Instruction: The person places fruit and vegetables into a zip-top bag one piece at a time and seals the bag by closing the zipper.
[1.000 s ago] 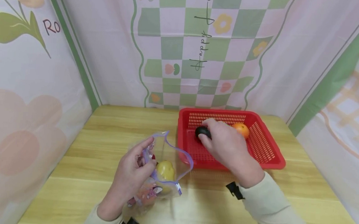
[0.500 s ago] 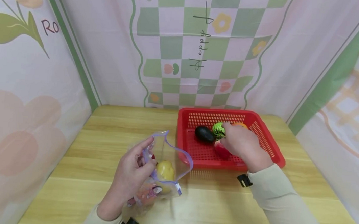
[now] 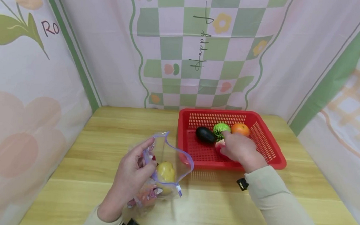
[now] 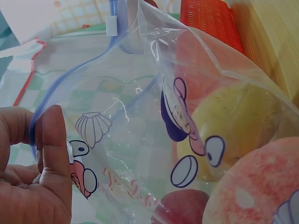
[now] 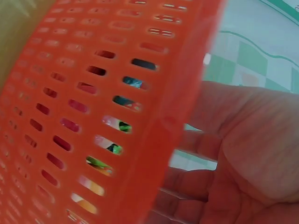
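My left hand [image 3: 134, 173] pinches the mouth edge of a clear zip bag [image 3: 180, 156], held open toward the right. The bag has a purple zip, a white slider and printed cartoon shells. In it lie a yellow fruit [image 3: 166, 172], a pinkish peach [image 4: 254, 186] and a dark red round fruit [image 4: 184, 205]. My right hand [image 3: 240, 148] reaches into the red basket [image 3: 182, 153], its thumb and index finger around a red-and-white fruit [image 3: 219, 148]. Its other fingers are hidden in the head view; the right wrist view shows them bent behind the basket wall.
Inside the basket, a dark glossy oval fruit [image 3: 205, 134] lies left of a green bumpy one [image 3: 221, 129]. An orange [image 3: 241, 129] sits in the right back part. A wooden table [image 3: 112, 129] carries everything, with printed curtains [image 3: 115, 54] behind and at both sides.
My right hand has left the dark oval fruit and moved right to the red-and-white fruit, settling lower on it. The green fruit is uncovered. My left hand and the bag keep still.
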A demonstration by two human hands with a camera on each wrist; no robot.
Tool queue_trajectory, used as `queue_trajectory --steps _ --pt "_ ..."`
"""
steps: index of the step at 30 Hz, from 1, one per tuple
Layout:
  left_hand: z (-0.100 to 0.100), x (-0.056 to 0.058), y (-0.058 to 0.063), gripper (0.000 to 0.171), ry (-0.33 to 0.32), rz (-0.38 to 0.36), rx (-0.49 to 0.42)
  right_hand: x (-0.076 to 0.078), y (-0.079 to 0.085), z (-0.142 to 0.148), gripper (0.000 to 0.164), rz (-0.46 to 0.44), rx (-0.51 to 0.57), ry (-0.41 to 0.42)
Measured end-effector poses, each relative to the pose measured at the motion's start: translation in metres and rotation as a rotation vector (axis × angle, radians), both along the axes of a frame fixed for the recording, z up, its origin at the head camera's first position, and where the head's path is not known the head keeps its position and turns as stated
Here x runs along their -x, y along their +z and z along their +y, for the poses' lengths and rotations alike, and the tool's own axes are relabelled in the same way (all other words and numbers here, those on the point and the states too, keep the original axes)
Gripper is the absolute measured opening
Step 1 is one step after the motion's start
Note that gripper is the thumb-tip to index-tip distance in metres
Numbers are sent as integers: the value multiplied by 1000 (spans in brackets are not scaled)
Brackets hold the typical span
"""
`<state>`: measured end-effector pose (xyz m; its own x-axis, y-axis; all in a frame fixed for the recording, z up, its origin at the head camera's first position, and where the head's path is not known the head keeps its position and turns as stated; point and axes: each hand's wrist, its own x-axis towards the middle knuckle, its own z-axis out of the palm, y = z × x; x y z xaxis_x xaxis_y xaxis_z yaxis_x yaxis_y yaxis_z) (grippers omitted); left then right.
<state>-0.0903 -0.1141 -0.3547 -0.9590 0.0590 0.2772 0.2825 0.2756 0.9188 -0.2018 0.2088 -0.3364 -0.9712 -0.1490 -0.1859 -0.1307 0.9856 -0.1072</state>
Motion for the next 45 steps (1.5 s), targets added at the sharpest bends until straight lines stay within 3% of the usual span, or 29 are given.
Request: queue_trajectory --steps 13,22,27,30,35,45 --pt "1 0 0 59 13 -11 -1 9 -18 2 70 -88 1 -6" --pt "1 0 -1 59 23 -17 15 13 -28 4 51 -99 0 3" --pt "1 0 -1 59 20 -18 10 13 -32 4 25 -128 19 -17" --pt "1 0 -1 59 19 -16 8 13 -33 3 18 -153 34 -15" --pt "1 -1 -1 59 16 -11 6 12 -34 2 25 -178 44 -10" --pt "1 -1 -1 59 14 -19 8 12 -33 2 35 -220 98 -77"
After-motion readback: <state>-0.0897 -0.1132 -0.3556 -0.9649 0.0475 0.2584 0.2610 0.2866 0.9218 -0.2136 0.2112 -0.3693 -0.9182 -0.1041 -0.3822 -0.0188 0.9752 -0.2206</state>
